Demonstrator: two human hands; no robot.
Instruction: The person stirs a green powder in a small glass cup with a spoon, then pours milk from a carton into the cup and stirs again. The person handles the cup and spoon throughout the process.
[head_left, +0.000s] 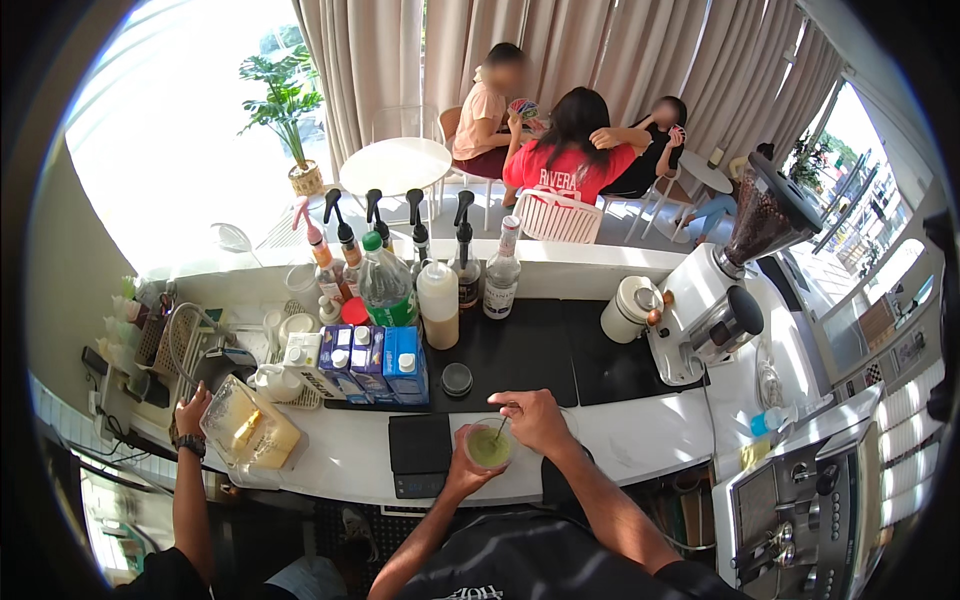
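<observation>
My left hand (472, 471) is wrapped around a clear plastic cup (488, 447) of green liquid, holding it above the counter's near edge. From the right, my right hand (534, 421) grips the thin handle of a metal spoon or stirrer (500, 430) whose lower end dips into the liquid. A black kitchen scale (418, 455) lies just left of the cup. Beyond it, on a black mat, are a small dark round container (457, 380) and several cartons (406, 366), with a squeeze bottle (438, 306) and pump bottles behind them.
At left, a co-worker's hand (193, 411) is at a clear blender jug (250, 427) of yellowish contents near the sink. A coffee grinder (697, 322) and a white canister (631, 309) stand at right, with an espresso machine (802, 510) nearer. People sit beyond the raised ledge (600, 253).
</observation>
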